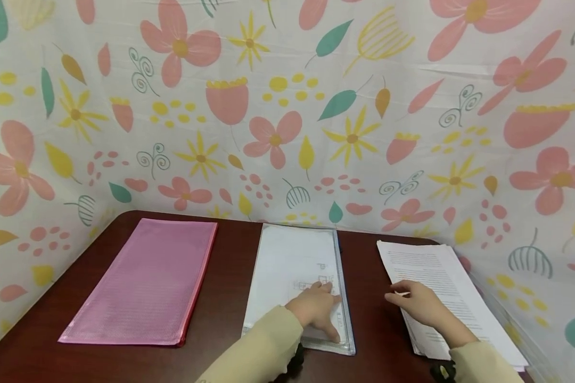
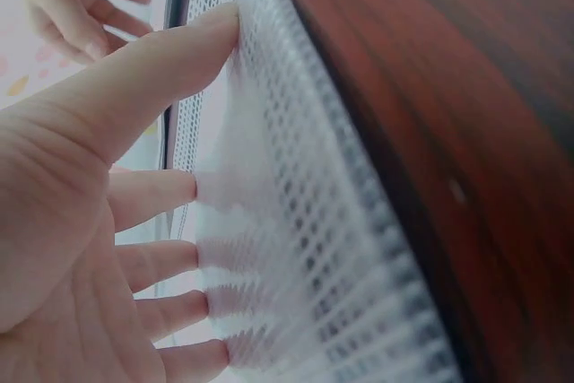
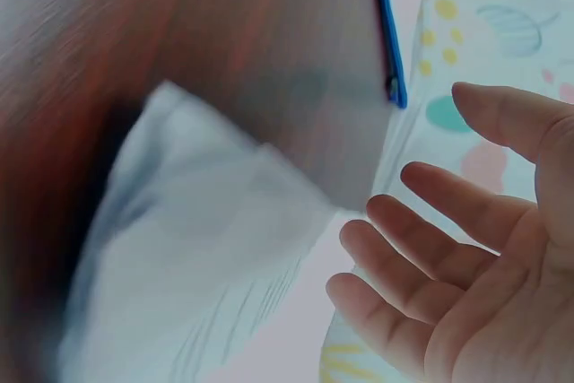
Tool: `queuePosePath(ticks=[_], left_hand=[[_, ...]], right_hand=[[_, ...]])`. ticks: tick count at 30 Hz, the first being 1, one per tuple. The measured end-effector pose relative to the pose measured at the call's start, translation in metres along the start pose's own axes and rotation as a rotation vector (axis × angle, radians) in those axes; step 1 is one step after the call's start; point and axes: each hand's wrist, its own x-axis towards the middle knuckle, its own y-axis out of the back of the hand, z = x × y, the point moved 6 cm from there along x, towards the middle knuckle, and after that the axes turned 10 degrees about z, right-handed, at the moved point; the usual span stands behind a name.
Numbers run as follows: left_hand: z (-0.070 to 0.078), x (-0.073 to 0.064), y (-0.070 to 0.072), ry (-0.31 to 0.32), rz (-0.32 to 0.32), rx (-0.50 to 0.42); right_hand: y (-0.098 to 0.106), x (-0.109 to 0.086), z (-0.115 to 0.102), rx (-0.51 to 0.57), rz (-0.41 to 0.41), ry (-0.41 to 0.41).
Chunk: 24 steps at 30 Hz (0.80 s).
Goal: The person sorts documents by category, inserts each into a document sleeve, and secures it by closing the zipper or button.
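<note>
In the middle of the table lies a clear mesh zipper folder (image 1: 287, 250) with white sheets inside and a blue zipper along its right edge. My left hand (image 1: 316, 308) rests on its lower right part, fingers spread and fairly straight. Fingertips and thumb touch the mesh surface (image 2: 269, 177) in the left wrist view. To the right, my right hand (image 1: 419, 303) hovers by the left edge of a stack of printed paper (image 1: 441, 271). Its fingers are loosely bent, apart from each other, and hold nothing in the right wrist view, where the paper corner (image 3: 206, 195) looks blurred.
A pink mesh zipper folder (image 1: 148, 282) with a red edge lies on the left of the dark brown table (image 1: 230, 276). A floral cloth (image 1: 278, 106) hangs behind and along both sides, close against the table edges.
</note>
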Motion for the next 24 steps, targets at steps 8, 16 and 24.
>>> queuePosePath(ticks=[8,16,24], left_hand=[[0.016,0.012,-0.002,0.007,0.013,-0.001],[0.03,0.022,-0.001,-0.001,0.028,0.034],[0.046,0.03,-0.007,-0.036,0.034,0.048]], right_hand=[[0.015,-0.016,0.032,-0.042,0.018,-0.075],[0.029,-0.024,0.053,-0.077,0.042,-0.11],[0.036,-0.022,0.083,-0.122,0.077,-0.174]])
